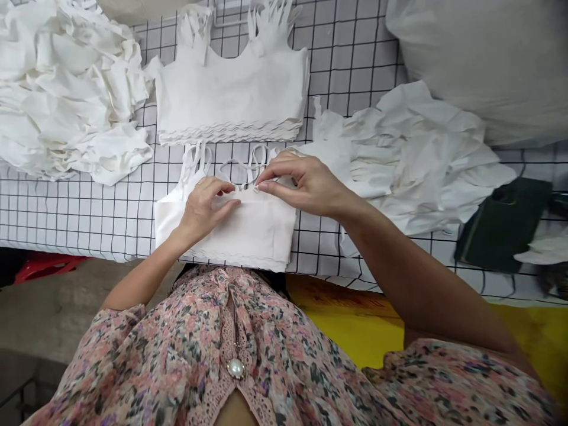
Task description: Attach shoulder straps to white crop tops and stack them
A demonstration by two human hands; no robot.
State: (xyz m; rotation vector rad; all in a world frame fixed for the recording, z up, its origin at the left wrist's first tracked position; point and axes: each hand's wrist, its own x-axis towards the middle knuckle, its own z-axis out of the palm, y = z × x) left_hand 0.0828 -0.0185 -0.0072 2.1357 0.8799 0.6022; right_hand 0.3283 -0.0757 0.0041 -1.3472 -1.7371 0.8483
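a black-gridded white mat holds heaped white cloth. on a flat strappy white top, left fingers press together; right fingers pinch its edge.

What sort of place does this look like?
Probably a small garment workshop: stacks of white strappy tops lie on a grid-marked white table, beside loose piles of white fabric and a large pale sack.

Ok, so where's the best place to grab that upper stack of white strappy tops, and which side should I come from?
Take the upper stack of white strappy tops by its scalloped hem, coming from the near side. The layers look flat and fairly even along that edge, so it should give a firm grip, whereas the thin straps at the far end fan out loose and could snag.
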